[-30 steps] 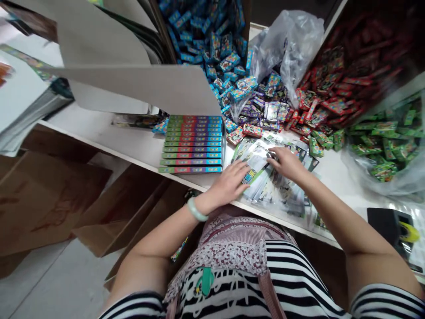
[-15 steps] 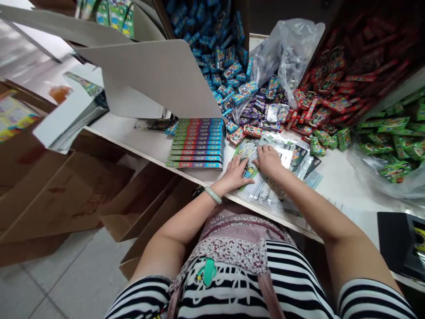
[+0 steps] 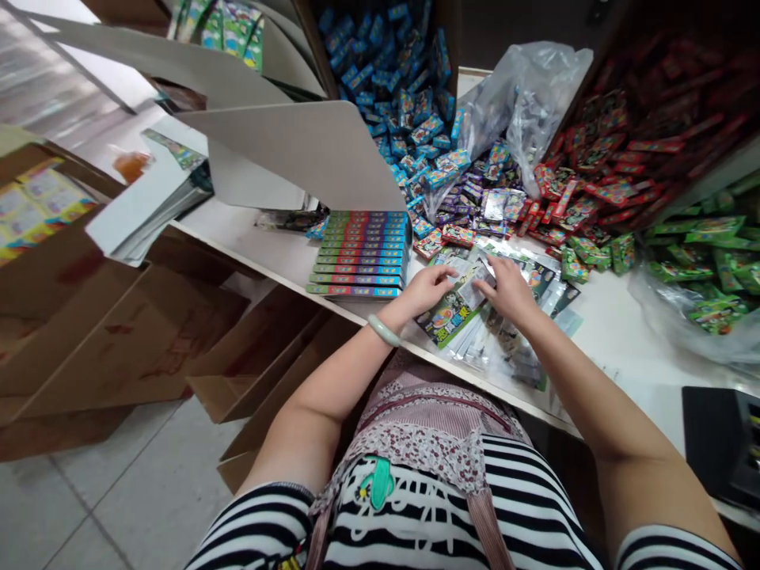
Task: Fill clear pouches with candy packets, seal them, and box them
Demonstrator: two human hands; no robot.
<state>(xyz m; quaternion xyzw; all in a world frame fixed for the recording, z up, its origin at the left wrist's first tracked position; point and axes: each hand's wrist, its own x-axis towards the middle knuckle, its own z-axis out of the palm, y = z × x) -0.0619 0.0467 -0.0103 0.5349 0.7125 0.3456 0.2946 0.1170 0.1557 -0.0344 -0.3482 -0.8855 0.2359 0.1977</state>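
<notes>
My left hand [image 3: 428, 290] is closed, its fingers curled at the left edge of a flat printed plastic bag [image 3: 450, 317], green and black with colourful lettering. On the bag's right side my right hand [image 3: 509, 291] has thumb and forefinger around its edge; the fingertips are partly hidden. More clear and printed plastic bags [image 3: 504, 336] lie in a loose pile beneath. Left of my hands stands a neat stack of small multicoloured boxes [image 3: 359, 257]. Small red candy packs [image 3: 458, 235] lie just beyond the bags.
Blue packs [image 3: 421, 127] spill from a carton at the back, beside purple packs [image 3: 469, 194] and a clear bag [image 3: 528, 95]. Red packs [image 3: 599, 182] and green packs [image 3: 712, 269] heap up to the right. White card flaps [image 3: 297, 146] rise at left; open cartons [image 3: 131, 340] stand below the table edge.
Both hands have gone from lying flat on the bag to gripping its edges, and have drawn a little apart. More of the bag's green-black print shows. The view has shifted slightly.
</notes>
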